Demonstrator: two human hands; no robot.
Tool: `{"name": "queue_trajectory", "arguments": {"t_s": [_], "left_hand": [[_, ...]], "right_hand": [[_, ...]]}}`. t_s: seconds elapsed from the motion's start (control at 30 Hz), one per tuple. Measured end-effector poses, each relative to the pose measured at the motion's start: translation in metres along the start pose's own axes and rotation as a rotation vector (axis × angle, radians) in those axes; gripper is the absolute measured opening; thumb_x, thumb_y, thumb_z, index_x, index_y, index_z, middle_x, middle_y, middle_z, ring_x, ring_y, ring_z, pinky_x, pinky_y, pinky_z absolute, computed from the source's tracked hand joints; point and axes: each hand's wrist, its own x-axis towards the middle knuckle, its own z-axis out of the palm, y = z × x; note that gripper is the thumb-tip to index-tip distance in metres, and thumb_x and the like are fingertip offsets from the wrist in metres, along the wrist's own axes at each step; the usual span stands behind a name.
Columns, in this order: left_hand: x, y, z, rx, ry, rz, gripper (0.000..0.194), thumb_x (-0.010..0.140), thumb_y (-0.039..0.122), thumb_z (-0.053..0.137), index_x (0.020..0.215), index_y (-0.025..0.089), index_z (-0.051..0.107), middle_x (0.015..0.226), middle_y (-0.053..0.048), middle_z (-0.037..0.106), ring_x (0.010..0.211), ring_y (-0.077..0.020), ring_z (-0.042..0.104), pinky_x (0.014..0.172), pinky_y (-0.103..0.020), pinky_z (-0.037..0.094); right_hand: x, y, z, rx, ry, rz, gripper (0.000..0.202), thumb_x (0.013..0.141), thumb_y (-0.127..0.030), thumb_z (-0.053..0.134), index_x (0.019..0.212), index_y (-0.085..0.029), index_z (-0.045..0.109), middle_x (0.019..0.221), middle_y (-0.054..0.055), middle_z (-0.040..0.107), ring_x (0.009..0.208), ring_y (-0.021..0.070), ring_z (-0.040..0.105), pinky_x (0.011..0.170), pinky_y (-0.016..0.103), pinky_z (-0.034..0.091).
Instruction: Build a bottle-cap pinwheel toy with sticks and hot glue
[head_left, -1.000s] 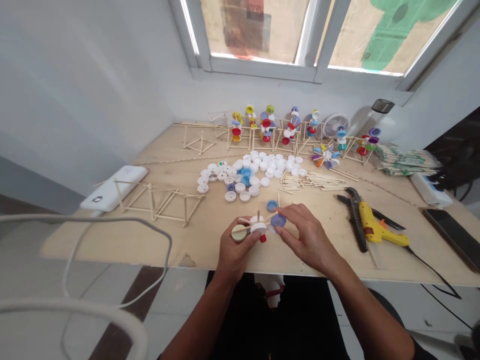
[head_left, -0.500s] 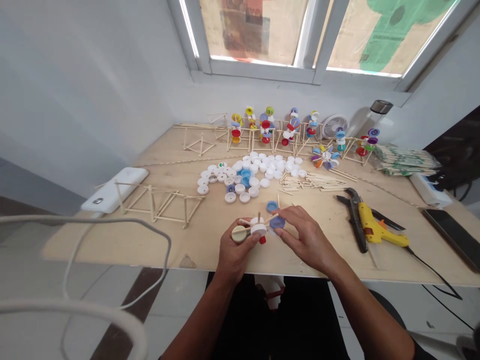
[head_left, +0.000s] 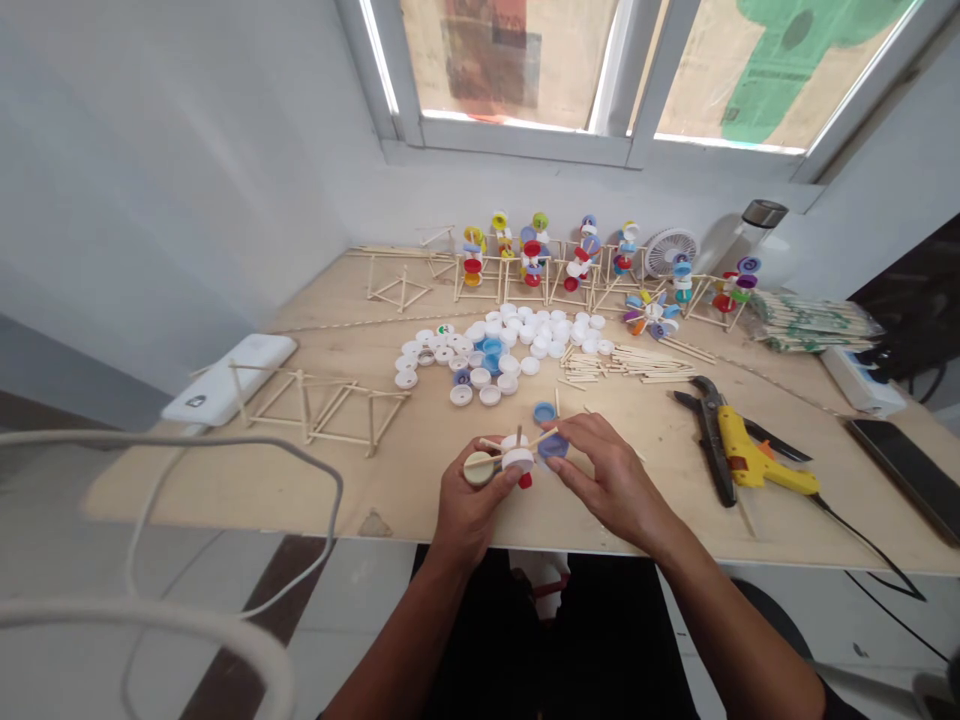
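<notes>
Closely, right of the white cap (head_left: 517, 462) held by the left hand (head_left: 466, 508), the blue cap (head_left: 553, 447) is pinched by the right hand (head_left: 621, 478).

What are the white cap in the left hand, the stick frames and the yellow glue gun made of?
The white cap looks like smooth plastic, with a round, moulded edge. The stick frames seem plain wood, or maybe bamboo: pale, dull, straight pieces. The yellow glue gun looks like hard plastic, from its bright, even colour.

Glue gun (head_left: 757, 462): yellow w/ blk cord (head_left: 862, 540).
</notes>
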Motion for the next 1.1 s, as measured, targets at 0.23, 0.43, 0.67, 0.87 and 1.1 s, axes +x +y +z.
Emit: {"name": "queue_trajectory", "arguments": {"t_s": [0.23,0.43,0.67,0.87,1.1], "left_hand": [[0.0,-0.001,-0.001,-0.005,-0.026,-0.001,0.027,0.061,0.028,0.079,0.082,0.019,0.064,0.074,0.0,0.063,0.066,-0.0132,0.056,0.066,-0.026,0.046],[0.001,-0.002,-0.002,-0.007,-0.022,0.008,0.025,0.061,0.028,0.079,0.078,0.018,0.062,0.083,-0.002,0.063,0.073,-0.0145,0.057,0.07,-0.026,0.046],[0.001,-0.002,-0.001,-0.032,-0.017,0.004,0.023,0.061,0.025,0.079,0.075,0.018,0.061,0.083,-0.001,0.063,0.074,-0.0139,0.057,0.072,-0.025,0.045],[0.0,0.003,-0.004,0.093,-0.084,-0.016,0.026,0.061,0.03,0.079,0.074,0.018,0.06,0.087,-0.003,0.065,0.074,-0.016,0.059,0.07,-0.027,0.046],[0.001,0.025,0.0,0.341,-0.27,-0.083,0.028,0.061,0.028,0.079,0.08,0.018,0.062,0.082,-0.001,0.064,0.073,-0.0159,0.058,0.066,-0.024,0.044]], "right_hand": [[0.0,0.0,0.001,-0.003,-0.003,0.007,0.026,0.089,-0.031,0.053,0.113,-0.025,0.061,0.111,0.009,0.064,0.107,0.0249,0.055,0.093,0.045,0.041],[0.0,-0.001,0.001,0.01,-0.007,0.014,0.024,0.09,-0.031,0.052,0.111,-0.024,0.061,0.112,0.009,0.063,0.108,0.0247,0.054,0.092,0.044,0.042],[-0.003,-0.001,0.002,0.025,0.0,0.03,0.033,0.087,-0.032,0.055,0.119,-0.025,0.058,0.115,0.008,0.062,0.11,0.0246,0.054,0.095,0.043,0.041],[-0.008,-0.003,-0.007,0.028,0.064,0.055,0.042,0.084,-0.03,0.06,0.125,-0.025,0.052,0.121,0.008,0.059,0.115,0.0233,0.051,0.099,0.043,0.038],[-0.004,-0.009,-0.01,0.074,-0.061,0.081,0.028,0.081,-0.034,0.065,0.107,-0.023,0.062,0.105,0.005,0.067,0.1,0.0207,0.058,0.09,0.039,0.042]]}}
